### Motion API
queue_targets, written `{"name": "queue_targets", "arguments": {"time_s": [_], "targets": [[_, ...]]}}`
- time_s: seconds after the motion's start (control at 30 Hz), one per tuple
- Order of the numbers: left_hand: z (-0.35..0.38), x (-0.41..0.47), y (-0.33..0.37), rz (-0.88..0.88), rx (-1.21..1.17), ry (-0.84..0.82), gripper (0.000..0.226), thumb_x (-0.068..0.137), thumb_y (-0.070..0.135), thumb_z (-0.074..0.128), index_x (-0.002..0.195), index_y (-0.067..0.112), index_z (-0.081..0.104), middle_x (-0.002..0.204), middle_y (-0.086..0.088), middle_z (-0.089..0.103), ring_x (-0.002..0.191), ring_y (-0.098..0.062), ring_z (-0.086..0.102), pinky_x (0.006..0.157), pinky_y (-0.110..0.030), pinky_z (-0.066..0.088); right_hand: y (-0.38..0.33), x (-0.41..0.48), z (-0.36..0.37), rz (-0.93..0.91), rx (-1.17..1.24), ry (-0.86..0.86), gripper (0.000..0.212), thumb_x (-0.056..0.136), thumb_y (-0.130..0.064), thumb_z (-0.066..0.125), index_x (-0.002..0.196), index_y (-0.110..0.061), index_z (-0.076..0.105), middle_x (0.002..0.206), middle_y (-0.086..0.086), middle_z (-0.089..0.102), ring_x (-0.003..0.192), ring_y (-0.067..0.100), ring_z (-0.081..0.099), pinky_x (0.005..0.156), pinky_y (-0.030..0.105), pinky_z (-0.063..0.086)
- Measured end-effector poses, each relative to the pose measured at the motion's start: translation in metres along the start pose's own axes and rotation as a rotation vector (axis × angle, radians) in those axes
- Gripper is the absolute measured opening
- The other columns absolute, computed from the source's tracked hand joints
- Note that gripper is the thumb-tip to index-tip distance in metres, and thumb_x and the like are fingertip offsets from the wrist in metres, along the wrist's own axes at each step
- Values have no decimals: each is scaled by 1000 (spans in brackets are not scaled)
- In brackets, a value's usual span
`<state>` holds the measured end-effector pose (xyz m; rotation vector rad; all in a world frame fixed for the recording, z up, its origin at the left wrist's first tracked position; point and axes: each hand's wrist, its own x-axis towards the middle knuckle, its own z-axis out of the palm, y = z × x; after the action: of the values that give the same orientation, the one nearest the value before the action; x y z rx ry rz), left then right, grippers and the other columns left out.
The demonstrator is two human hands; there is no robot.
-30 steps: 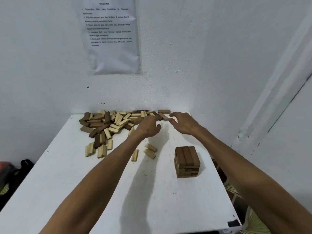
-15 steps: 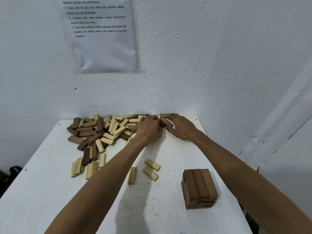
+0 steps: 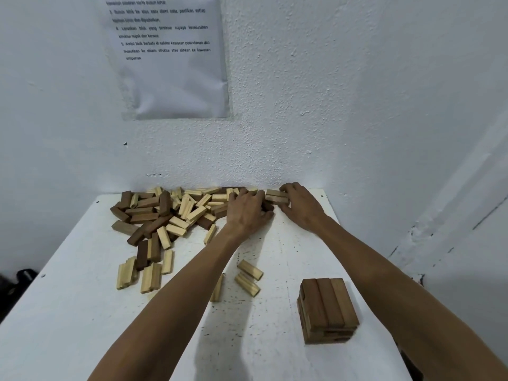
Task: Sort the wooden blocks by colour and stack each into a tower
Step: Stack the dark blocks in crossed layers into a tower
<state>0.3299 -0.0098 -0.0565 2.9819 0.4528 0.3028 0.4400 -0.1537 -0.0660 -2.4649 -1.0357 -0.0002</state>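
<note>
Both hands reach to the far edge of the table (image 3: 82,312), against the wall (image 3: 357,105); the left hand (image 3: 248,210) lies palm down with its fingers curled round a dark block (image 3: 268,207), mostly hidden beneath them; just to its right, the right hand (image 3: 301,206) pinches a pair of mid-brown blocks (image 3: 276,196) between fingers and thumb, the pair lying flat and touching the left hand's fingertips. The mixed pile (image 3: 165,215) of light and dark blocks spreads to the left of the left hand, touching it. Nearer the person than the hands, under the left forearm, lie three loose light blocks (image 3: 248,270); below the right hand, beside its forearm, stands the brown tower (image 3: 327,309), its top layer three blocks side by side. A printed sheet (image 3: 170,56) hangs on the wall above the left hand.
</note>
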Motion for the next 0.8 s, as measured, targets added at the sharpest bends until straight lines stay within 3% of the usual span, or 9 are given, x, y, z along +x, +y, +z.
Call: {"name": "queue_targets", "arguments": {"time_s": [0.1, 0.2, 0.4, 0.6, 0.8], "targets": [[4, 0, 1, -33, -60, 55, 30, 96, 48, 56, 105, 20, 59, 108, -3, 71, 120, -26, 53, 102, -46, 36, 0, 2, 1, 9, -8, 1, 52, 97, -27, 65, 144, -11, 50, 137, 14, 53, 125, 34, 52, 99, 45, 48], [7, 1, 3, -51, -93, 70, 31, 95, 47, 58, 106, 19, 59, 106, -4, 71, 120, -27, 52, 104, -46, 35, 1, 2, 2, -1, -37, -32, 47, 101, -28, 60, 145, -15, 53, 139, 11, 57, 127, 32, 51, 103, 45, 45], [4, 2, 5, -69, -214, 86, 27, 92, 43, 66, 102, 18, 64, 104, -4, 70, 116, -28, 54, 108, -45, 36, -4, -2, -9, 10, -82, -47, 38, 103, -31, 57, 138, -16, 59, 122, 14, 60, 118, 34, 53, 93, 44, 47], [-28, -24, 4, 86, -460, 54, 16, 86, 29, 78, 93, 20, 66, 98, 5, 64, 94, -18, 59, 80, -39, 53, -19, -30, -51, -2, -127, 6, 38, 101, -27, 58, 138, -16, 59, 122, 15, 60, 117, 35, 53, 92, 47, 49], [-73, -74, -1, 230, -511, 92, 12, 84, 28, 76, 87, 24, 65, 89, 15, 70, 89, -4, 60, 77, -38, 54, -59, -79, -93, -53, -202, 29, 36, 97, -25, 61, 132, -16, 61, 118, 9, 61, 111, 30, 54, 83, 43, 52]]}}
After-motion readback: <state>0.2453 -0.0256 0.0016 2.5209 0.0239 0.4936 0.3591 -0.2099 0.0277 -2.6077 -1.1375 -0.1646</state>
